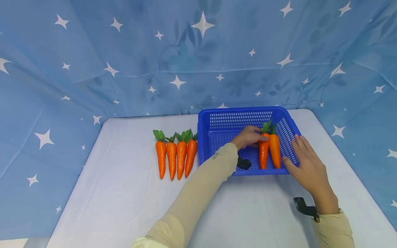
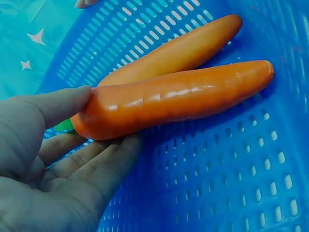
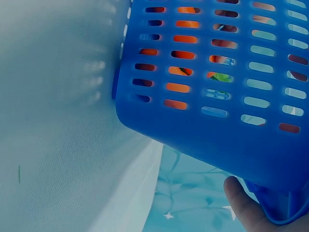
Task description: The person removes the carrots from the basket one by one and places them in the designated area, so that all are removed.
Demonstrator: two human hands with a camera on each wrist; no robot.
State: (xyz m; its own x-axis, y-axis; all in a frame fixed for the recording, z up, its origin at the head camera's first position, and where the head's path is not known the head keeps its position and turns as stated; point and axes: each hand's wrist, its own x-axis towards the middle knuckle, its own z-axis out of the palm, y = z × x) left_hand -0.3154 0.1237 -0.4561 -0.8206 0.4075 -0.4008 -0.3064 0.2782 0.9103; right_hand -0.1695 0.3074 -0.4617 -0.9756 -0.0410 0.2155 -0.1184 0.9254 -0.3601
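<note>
My left hand (image 1: 248, 136) reaches inside the blue plastic basket (image 1: 242, 172) and grips an orange carrot (image 1: 263, 151) by its leafy end. In the left wrist view, the thumb lies on top of this carrot (image 2: 178, 94) and the fingers are underneath. Beside it a second, lighter orange carrot (image 1: 274, 150) leans along the basket's right side, its upper part (image 2: 169, 53) partly behind the first. My right hand (image 1: 308, 163) rests at the basket's right rim, fingers extended. In the right wrist view one fingertip (image 3: 236, 193) shows by the rim; the rest is mostly out of frame.
Several carrots (image 1: 181, 155) with green tops lie in a row on the white table (image 1: 124, 199), just left of the basket. Black wrist mounts (image 1: 305, 207) sit on both wrists. A blue curtain with white stars (image 1: 139, 51) hangs behind and at the sides.
</note>
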